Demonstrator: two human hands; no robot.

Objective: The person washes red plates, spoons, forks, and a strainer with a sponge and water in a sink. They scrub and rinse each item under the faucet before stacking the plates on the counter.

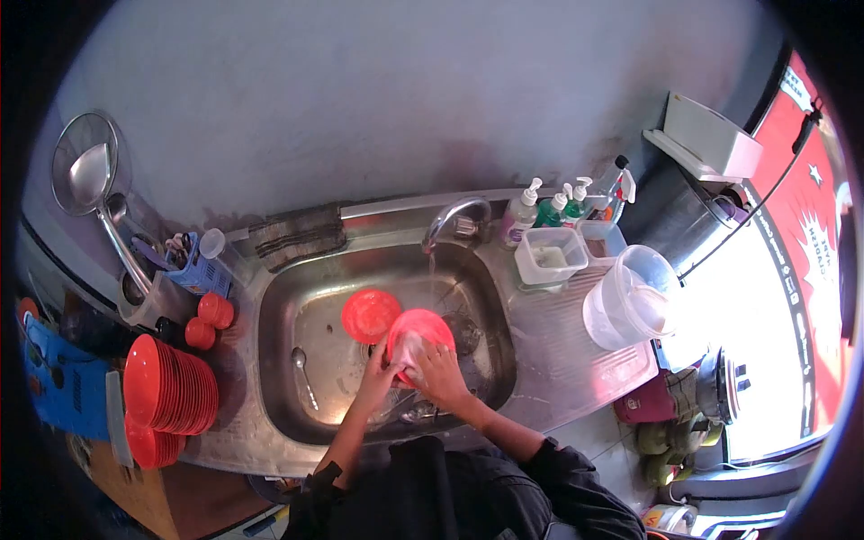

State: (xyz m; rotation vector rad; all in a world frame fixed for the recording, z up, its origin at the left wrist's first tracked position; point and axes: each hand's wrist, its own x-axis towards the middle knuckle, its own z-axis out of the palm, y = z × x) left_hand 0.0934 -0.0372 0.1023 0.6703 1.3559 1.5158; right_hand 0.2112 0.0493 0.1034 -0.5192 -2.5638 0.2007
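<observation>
My left hand (382,367) grips the lower left rim of a shallow red bowl (430,322), tilted above the sink. My right hand (441,374) is at the bowl's right side, with its fingers bent over the whitish, foamy-looking inside. Whether a sponge lies under those fingers I cannot make out. Beside it, a second shallow red bowl (369,315) rests in the steel sink (279,360). A spoon (305,376) lies on the sink floor to the left. Behind the bowl, a thin stream of water falls from the curved faucet (438,222).
Stacked red dishes (171,387) and small red bowls (214,310) stand left of the sink, near a ladle (91,176) and a blue basket (193,265). On the right are pump bottles (522,214), a clear tub (551,256) and a clear bucket (630,301).
</observation>
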